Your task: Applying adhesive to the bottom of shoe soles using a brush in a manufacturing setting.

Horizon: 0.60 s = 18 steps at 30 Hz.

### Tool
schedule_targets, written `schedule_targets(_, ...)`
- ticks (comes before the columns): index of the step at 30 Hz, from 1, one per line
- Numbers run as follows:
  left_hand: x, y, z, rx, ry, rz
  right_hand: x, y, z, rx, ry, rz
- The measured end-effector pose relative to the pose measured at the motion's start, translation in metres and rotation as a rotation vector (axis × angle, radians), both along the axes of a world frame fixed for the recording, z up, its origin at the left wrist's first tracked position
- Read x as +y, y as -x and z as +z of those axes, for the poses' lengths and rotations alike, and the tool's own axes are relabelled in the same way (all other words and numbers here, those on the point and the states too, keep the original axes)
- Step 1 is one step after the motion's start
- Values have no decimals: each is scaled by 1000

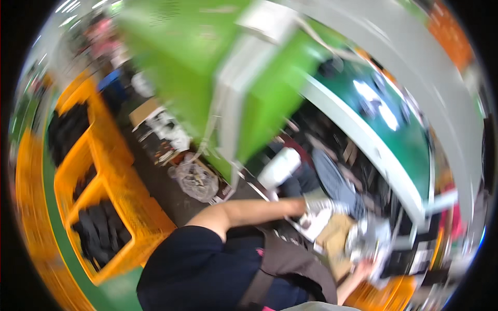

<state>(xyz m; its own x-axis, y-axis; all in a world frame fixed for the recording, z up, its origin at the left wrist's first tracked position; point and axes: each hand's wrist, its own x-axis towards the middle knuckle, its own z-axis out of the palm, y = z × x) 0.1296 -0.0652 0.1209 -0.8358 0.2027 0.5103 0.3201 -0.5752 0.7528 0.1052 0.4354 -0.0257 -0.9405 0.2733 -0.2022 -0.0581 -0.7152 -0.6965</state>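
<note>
My left forearm stretches across to the right, and my left hand (324, 204), in what looks like a pale glove, reaches over the cardboard and papers. Its fingers are smeared by motion, so its grip cannot be made out. Lower right, my bare right hand (364, 267) is closed at the lower edge of a crumpled clear plastic bag (367, 236). The bag's contents are too blurred to name. A tan cardboard piece (334, 237) lies beside the bag, below my left hand. Beyond that hand is a grey-blue cloth-like item (334, 179).
Orange crates (111, 179) with black items stand at left. A green machine panel (189, 67) with a white upright post (233, 98) rises ahead. A white roll (280, 167) lies beyond my left arm. A pale frame (371, 147) curves along the right. Another orange crate (391, 294) sits lower right.
</note>
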Motion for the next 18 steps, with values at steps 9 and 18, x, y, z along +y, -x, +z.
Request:
schedule_targets(9, 35, 40, -20, -354, 120, -161, -198, -35, 155, 202, -156, -153)
schedule_targets(18, 79, 56, -4, 26, 611, 156, -256, -38, 179, 226, -820, -162)
